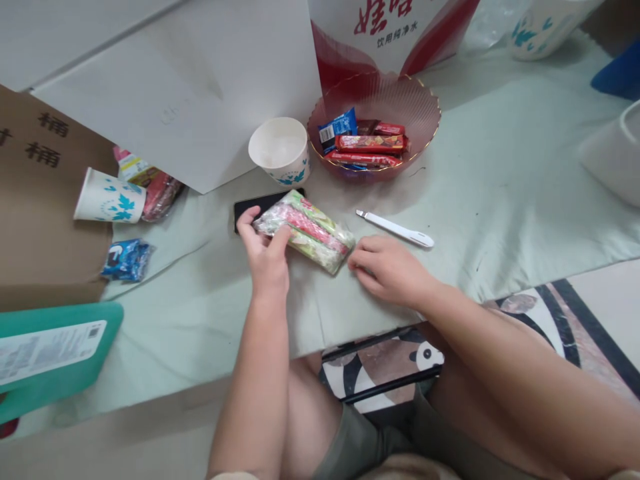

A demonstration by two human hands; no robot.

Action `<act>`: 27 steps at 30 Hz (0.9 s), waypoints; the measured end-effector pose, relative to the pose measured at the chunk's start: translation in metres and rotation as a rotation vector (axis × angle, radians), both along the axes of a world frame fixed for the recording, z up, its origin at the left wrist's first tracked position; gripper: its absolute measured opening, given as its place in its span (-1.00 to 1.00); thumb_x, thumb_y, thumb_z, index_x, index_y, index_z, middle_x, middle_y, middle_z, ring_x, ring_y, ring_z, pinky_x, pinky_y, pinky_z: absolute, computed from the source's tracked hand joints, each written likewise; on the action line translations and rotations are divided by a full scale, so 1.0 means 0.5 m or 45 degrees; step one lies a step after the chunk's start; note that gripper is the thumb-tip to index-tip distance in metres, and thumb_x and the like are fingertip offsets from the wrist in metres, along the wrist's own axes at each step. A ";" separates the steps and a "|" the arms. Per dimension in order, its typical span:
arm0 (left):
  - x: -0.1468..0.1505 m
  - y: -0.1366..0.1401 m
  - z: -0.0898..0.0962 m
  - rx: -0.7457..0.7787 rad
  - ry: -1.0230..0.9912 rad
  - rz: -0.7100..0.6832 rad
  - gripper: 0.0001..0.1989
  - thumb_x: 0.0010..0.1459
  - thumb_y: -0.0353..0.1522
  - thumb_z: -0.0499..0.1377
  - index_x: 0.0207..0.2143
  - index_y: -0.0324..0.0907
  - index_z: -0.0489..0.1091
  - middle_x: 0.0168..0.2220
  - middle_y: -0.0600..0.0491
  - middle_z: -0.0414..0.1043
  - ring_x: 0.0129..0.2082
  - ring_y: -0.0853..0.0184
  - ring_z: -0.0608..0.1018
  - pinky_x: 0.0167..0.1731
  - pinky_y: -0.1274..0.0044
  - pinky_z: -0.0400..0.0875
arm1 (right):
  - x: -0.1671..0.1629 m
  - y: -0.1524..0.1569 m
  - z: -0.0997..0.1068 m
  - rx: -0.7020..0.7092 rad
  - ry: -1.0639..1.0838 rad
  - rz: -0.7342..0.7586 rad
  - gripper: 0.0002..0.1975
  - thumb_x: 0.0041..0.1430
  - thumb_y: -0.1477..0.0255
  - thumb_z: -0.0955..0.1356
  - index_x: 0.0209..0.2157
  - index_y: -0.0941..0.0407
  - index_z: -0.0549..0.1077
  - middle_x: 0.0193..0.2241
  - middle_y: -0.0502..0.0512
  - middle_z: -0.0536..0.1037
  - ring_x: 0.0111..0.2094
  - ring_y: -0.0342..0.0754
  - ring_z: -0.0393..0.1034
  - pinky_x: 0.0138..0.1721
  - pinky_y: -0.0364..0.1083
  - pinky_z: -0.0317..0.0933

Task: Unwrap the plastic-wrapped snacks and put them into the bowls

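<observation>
A plastic-wrapped green, white and red package [315, 230] is tilted above the table in the head view. My left hand [265, 247] is closed on its left end, thumb on the near side and fingers behind. At the package's right end my right hand [387, 270] has its fingers curled together, right beside the corner. Whether they pinch the wrapper or something small is hidden. Just beyond the right hand lies a slim white utility knife [395, 229]. Partly covered by the package and left hand is a black phone [245, 212].
Behind the package stand a white paper cup [280, 150] and a pink ribbed bowl [425, 127] holding wrapped snacks. To the left are a tipped paper cup [110, 199], a blue packet [127, 260], a cardboard box [45, 220] and a green item [107, 333] at the table edge.
</observation>
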State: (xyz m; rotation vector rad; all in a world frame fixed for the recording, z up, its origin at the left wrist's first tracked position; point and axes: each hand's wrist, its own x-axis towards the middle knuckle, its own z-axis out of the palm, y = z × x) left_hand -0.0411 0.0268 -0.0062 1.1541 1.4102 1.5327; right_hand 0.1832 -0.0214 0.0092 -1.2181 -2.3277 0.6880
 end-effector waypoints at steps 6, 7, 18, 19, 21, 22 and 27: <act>0.007 -0.023 0.051 -0.227 0.750 -0.004 -0.81 0.00 -0.27 0.28 -0.47 -0.14 0.32 -0.57 0.19 0.25 -0.55 0.44 0.30 -0.48 0.55 0.20 | -0.007 0.002 0.002 0.150 0.145 -0.134 -0.59 0.15 0.58 0.27 0.02 0.11 0.50 0.02 0.24 0.54 0.02 0.12 0.38 0.04 0.07 0.24; 0.011 -0.030 0.057 -0.234 0.850 -0.016 -0.77 0.03 -0.27 0.25 -0.55 -0.13 0.27 -0.61 0.20 0.17 -0.57 0.44 0.25 -0.50 0.54 0.15 | -0.006 0.004 0.002 0.145 0.124 -0.126 -0.59 0.12 0.60 0.27 -0.01 0.10 0.51 -0.01 0.21 0.56 0.01 0.13 0.38 0.03 0.08 0.22; -0.002 -0.034 0.053 -0.312 0.709 -0.173 -0.81 0.00 -0.32 0.15 -0.62 -0.15 0.32 -0.62 0.15 0.22 -0.56 0.41 0.29 -0.50 0.54 0.16 | 0.001 0.003 0.005 0.064 0.063 -0.192 -0.56 0.07 0.63 0.25 -0.05 0.07 0.54 -0.12 0.16 0.59 -0.06 0.11 0.37 -0.07 0.06 0.10; -0.002 -0.034 0.055 -0.319 0.668 -0.177 -0.80 -0.02 -0.31 0.14 -0.64 -0.15 0.29 -0.63 0.15 0.20 -0.56 0.42 0.28 -0.52 0.55 0.14 | 0.001 0.003 0.006 0.050 0.051 -0.180 -0.59 0.08 0.62 0.25 -0.09 0.07 0.55 -0.17 0.15 0.60 -0.08 0.10 0.37 -0.07 0.06 0.09; -0.002 -0.033 0.059 -0.319 0.599 -0.141 -0.80 -0.05 -0.31 0.13 -0.66 -0.15 0.26 -0.64 0.15 0.17 -0.57 0.43 0.26 -0.55 0.56 0.12 | 0.003 0.005 0.007 0.028 0.020 -0.178 -0.69 0.09 0.60 0.25 -0.22 0.08 0.55 -0.31 0.13 0.57 -0.14 0.10 0.35 -0.10 0.05 0.06; -0.002 -0.032 0.059 -0.316 0.581 -0.118 -0.80 -0.05 -0.31 0.12 -0.67 -0.15 0.25 -0.64 0.15 0.17 -0.57 0.43 0.25 -0.56 0.56 0.11 | 0.004 0.005 0.007 0.026 0.008 -0.186 -0.74 0.10 0.59 0.25 -0.29 0.09 0.54 -0.36 0.13 0.55 -0.16 0.09 0.34 -0.13 0.04 0.05; -0.006 -0.028 0.057 -0.281 0.581 -0.106 -0.81 -0.08 -0.32 0.11 -0.68 -0.14 0.23 -0.65 0.15 0.16 -0.58 0.44 0.24 -0.57 0.56 0.10 | 0.015 0.010 0.007 0.092 0.002 -0.222 -0.85 0.07 0.56 0.27 -0.49 0.10 0.43 -0.48 0.12 0.46 -0.28 0.06 0.27 -0.23 0.02 0.01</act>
